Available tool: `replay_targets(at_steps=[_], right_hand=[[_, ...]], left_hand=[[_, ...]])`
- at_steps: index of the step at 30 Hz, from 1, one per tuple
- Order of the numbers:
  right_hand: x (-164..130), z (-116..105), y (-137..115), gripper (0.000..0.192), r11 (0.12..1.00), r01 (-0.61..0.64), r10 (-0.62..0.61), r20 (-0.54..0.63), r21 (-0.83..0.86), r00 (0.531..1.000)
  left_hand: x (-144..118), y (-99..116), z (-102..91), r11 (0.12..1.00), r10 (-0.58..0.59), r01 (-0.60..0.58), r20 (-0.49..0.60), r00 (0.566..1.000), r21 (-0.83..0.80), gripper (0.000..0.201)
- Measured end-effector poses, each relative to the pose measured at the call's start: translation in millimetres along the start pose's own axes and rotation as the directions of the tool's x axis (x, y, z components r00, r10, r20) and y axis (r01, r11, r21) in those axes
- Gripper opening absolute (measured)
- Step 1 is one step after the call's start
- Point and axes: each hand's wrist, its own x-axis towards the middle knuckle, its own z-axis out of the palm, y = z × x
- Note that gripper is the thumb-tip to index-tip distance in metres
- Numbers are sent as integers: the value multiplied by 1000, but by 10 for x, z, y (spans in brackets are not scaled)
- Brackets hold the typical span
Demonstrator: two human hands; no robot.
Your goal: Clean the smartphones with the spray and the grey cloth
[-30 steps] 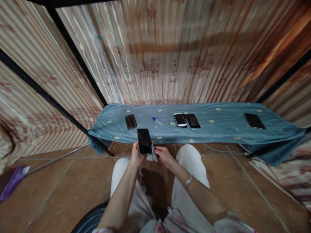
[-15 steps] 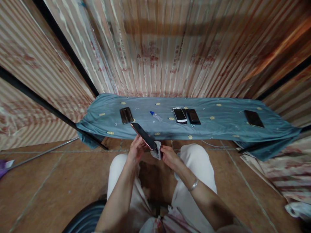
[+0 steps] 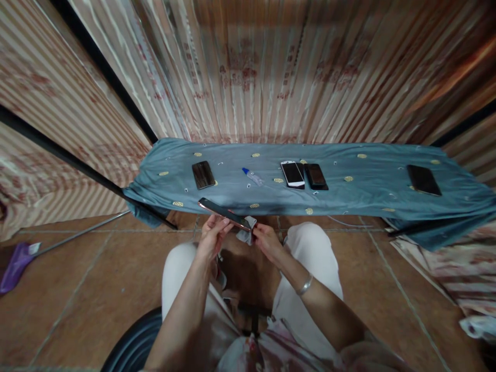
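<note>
Over the blue cloth table (image 3: 349,199), my left hand (image 3: 211,238) had tipped the gripped glossy phone (image 3: 222,213) flatter; my right hand (image 3: 267,242) pinched a crumpled cloth (image 3: 247,233).

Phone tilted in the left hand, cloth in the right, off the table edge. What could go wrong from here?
1. The phone is tilted nearly edge-on in the left hand, over tiled floor; it may slip and drop.
2. The right hand presses the cloth at one end, which could lever it loose.

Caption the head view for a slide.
Left hand holds a phone tilted edge-on, right hand pinches a cloth beside it, before a blue-covered table.
</note>
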Motion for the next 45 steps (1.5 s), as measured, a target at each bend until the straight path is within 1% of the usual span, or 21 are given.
replay_targets(at_steps=[3, 5, 7, 9, 11, 13, 14, 17, 19, 21, 23, 25, 27, 30, 34, 36, 38, 40, 43, 45], right_hand=[[22, 9, 39, 26, 995, 54, -57, -32, -83, 998], [46, -1, 53, 24, 982, 115, -120, -25, -153, 992], [68, -24, 59, 28, 956, 175, -185, -21, -237, 982], [75, -53, 56, 34, 911, 229, -257, -38, -342, 966], [63, -85, 40, 37, 838, 276, -335, -47, -470, 941], [37, -116, 9, 39, 728, 316, -406, -11, -608, 914], [22, -131, -11, 41, 656, 334, -432, 27, -676, 902], [-11, -170, -75, 40, 384, 391, -464, 191, -837, 865], [-17, -187, -107, 37, 199, 423, -471, 292, -884, 832], [-14, -195, -125, 34, 49, 445, -496, 364, -894, 788], [-7, -196, -134, 32, -57, 457, -538, 413, -888, 735], [-3, -193, -139, 32, -115, 467, -575, 442, -877, 689], [-2, -190, -141, 32, -130, 483, -599, 457, -866, 658], [-5, -176, -137, 33, -119, 519, -625, 470, -847, 624], [-8, -137, -124, 34, -104, 577, -646, 496, -810, 581], [-9, -119, -122, 34, -81, 594, -654, 492, -800, 574], [-6, -111, -123, 33, -41, 601, -660, 473, -798, 584], [-1, -115, -122, 33, 17, 606, -659, 447, -795, 605], [9, -143, -114, 32, 115, 612, -645, 410, -782, 645], [12, -168, -109, 31, 165, 602, -626, 389, -781, 676]], left_hand=[[13, -17, 13, 999, 32, -32, -49, 998, -9, 37], [27, -37, 35, 999, 51, -52, -90, 995, -14, 40], [42, -56, 63, 997, 72, -76, -119, 990, -23, 41], [51, -70, 95, 994, 97, -102, -143, 985, -29, 42], [56, -79, 121, 993, 110, -115, -159, 981, -26, 44], [59, -88, 134, 994, 107, -112, -164, 981, -20, 45], [61, -94, 135, 994, 103, -107, -163, 981, -17, 45], [80, -123, 118, 994, 109, -110, -160, 981, 2, 47], [105, -152, 96, 992, 127, -125, -175, 976, 26, 51], [134, -181, 70, 988, 152, -145, -187, 971, 53, 58], [161, -206, 42, 983, 176, -164, -180, 968, 80, 65], [178, -222, 15, 980, 190, -176, -169, 967, 97, 69], [183, -230, -7, 978, 193, -176, -177, 965, 109, 69], [173, -244, -20, 976, 196, -173, -179, 964, 134, 66], [152, -310, -3, 965, 215, -191, -122, 969, 180, 63], [145, -358, 14, 961, 215, -195, -91, 972, 196, 63], [141, -397, 32, 961, 208, -189, -75, 975, 203, 62], [136, -406, 46, 963, 195, -178, -71, 978, 201, 62], [127, -354, 48, 967, 189, -172, -76, 979, 187, 60], [121, -293, 32, 971, 185, -168, -90, 979, 170, 57]])
